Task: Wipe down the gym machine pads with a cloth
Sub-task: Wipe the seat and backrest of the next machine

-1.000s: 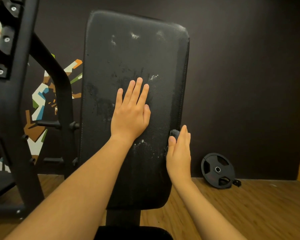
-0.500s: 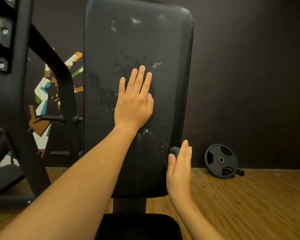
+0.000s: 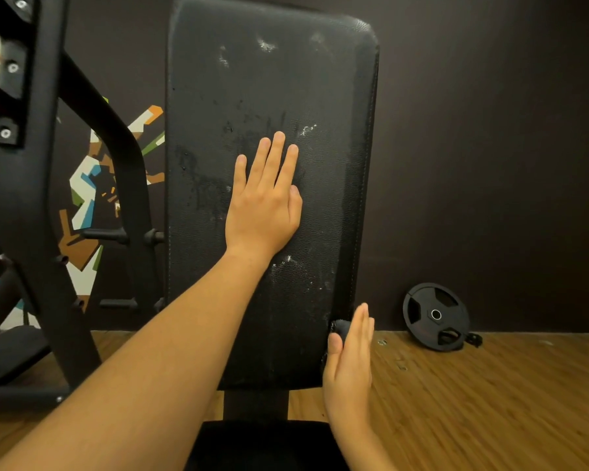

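Head camera view: you faced the tall black back pad (image 3: pixel 252 79) of a gym machine, standing upright in front of a dark wall.

Your left hand (image 3: pixel 262 205) lay flat on the middle of the pad, fingers straight and pressed together, holding nothing.

Your right hand (image 3: pixel 349 365) was at the pad's right edge, low down. Its fingers were straight and pressed together, holding a small dark cloth (image 3: pixel 340 327) against that edge. Only a bunched bit of cloth showed above the thumb.

The job looked partly done. Dark, damp-looking streaks crossed the middle of the pad, and a darker band ran down its right side, which suggested wiping had reached those parts. White flecks (image 3: pixel 266 45) remained near the top, and there were more beside your left fingertips and above your right hand. These would likely need another pass.

The seat pad (image 3: pixel 262 447) sat near you at the bottom of the view, too dark to tell whether it was wiped.

To the left stood the black machine frame (image 3: pixel 48 232). At far right, a weight plate (image 3: pixel 436 316) leaned against the wall on the wooden floor (image 3: pixel 490 402).
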The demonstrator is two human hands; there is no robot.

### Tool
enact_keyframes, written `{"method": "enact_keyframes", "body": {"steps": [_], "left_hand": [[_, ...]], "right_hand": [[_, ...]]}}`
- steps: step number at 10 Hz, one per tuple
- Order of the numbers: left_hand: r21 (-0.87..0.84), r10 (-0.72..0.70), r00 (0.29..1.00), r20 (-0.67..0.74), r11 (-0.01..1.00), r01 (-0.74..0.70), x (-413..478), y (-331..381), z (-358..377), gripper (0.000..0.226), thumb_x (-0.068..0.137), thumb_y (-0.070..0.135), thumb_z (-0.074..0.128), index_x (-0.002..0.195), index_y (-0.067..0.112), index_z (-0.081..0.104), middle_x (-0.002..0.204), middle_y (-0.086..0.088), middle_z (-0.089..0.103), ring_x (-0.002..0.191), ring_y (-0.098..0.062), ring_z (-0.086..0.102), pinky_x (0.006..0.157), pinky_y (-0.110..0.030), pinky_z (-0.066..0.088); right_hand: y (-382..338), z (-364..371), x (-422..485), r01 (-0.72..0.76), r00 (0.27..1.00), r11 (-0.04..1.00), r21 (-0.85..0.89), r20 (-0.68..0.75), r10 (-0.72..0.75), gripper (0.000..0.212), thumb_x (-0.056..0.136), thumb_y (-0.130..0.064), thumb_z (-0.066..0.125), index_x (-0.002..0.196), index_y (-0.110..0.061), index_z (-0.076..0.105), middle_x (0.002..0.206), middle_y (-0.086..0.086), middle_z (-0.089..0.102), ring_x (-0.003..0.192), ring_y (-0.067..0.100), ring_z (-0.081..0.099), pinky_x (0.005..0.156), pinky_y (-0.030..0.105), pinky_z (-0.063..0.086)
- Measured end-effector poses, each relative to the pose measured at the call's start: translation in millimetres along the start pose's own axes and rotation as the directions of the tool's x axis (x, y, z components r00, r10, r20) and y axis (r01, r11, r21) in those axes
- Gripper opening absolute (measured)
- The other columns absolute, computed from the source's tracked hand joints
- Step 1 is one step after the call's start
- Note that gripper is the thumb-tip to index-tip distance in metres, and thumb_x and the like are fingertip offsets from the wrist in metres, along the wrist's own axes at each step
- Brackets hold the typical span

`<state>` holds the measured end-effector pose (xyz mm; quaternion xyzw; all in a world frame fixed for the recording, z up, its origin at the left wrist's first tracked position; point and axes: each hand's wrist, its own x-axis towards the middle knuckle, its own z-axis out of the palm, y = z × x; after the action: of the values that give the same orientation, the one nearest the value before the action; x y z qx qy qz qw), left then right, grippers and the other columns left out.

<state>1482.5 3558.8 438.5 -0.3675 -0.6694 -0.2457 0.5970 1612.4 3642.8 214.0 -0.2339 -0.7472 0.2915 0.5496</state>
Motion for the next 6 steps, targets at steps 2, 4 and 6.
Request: {"method": "enact_keyframes", "body": {"steps": [2, 4, 6], "left_hand": [[-0.003, 0.002, 1.0, -0.003, 1.0, -0.002, -0.1, 0.1, -0.2, 0.06, 0.104, 0.031, 0.028, 0.162, 0.015, 0.022, 0.17, -0.009, 0.015, 0.157, -0.026, 0.011, 0.126, -0.051, 0.01], [-0.004, 0.0, 1.0, -0.001, 1.0, 0.0, -1.5, -0.6, -0.1, 0.06, 0.104, 0.03, 0.028, 0.162, 0.015, 0.022, 0.17, -0.009, 0.015, 0.157, -0.026, 0.012, 0.126, -0.051, 0.011], [-0.006, 0.003, 1.0, -0.004, 1.0, -0.003, -0.1, -0.1, 0.0, 0.06, 0.104, 0.03, 0.027, 0.162, 0.015, 0.023, 0.169, -0.009, 0.016, 0.157, -0.026, 0.012, 0.125, -0.051, 0.01]], "right_hand": [[-14.1, -3.0, 27.5, 0.032, 0.998, 0.997, 0.07, -0.057, -0.028, 0.06, 0.104, -0.053, 0.02, 0.156, -0.036, -0.005, 0.166, -0.022, -0.002, 0.151, -0.01, -0.013, 0.122, 0.022, 0.004], [4.5, -2.0, -6.4, -0.013, 0.999, 0.999, 0.038, 0.039, 0.012, 0.058, 0.106, -0.051, 0.026, 0.154, -0.042, -0.006, 0.166, -0.023, -0.004, 0.149, -0.012, -0.014, 0.125, 0.03, 0.007], [7.6, -7.4, -7.0, -0.023, 0.998, 0.996, 0.09, 0.058, 0.018, 0.061, 0.102, -0.048, 0.037, 0.153, -0.045, 0.004, 0.165, -0.026, -0.002, 0.154, -0.004, -0.005, 0.125, 0.031, 0.01]]}}
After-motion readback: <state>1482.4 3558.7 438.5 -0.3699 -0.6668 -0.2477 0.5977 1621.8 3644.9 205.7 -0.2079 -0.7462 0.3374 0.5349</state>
